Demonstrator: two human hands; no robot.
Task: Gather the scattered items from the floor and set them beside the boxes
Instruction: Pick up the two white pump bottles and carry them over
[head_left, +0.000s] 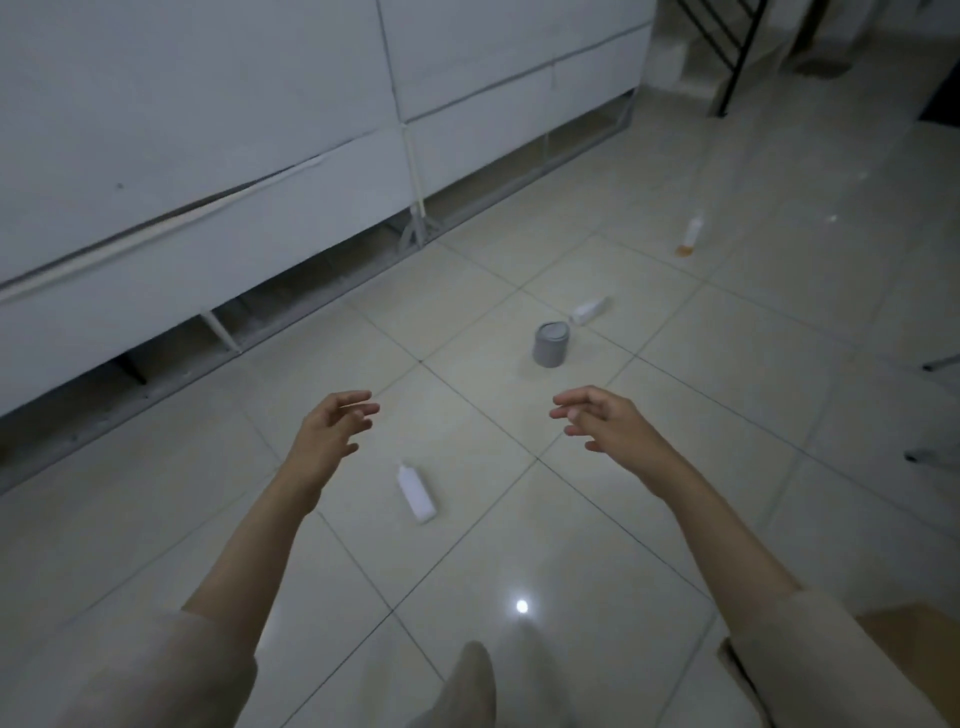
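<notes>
Clearly, in the head view both hands were empty, the left hand (332, 428) and right hand (605, 418) held out over the tiled floor (727, 389) with fingers spread and loosely curled. Nearest lay a white bottle (415, 491) on its side, just below the left hand. Farther off stood a grey can (550, 344), a second white bottle (589, 310) just beyond it, and an orange-capped tube (690, 236) well apart. The lying bottles looked likely to roll if nudged. White boxes (260, 156) lined the left; nothing blocked the reach.

Head view looks forward and down; tiled floor (519, 291) near.
</notes>
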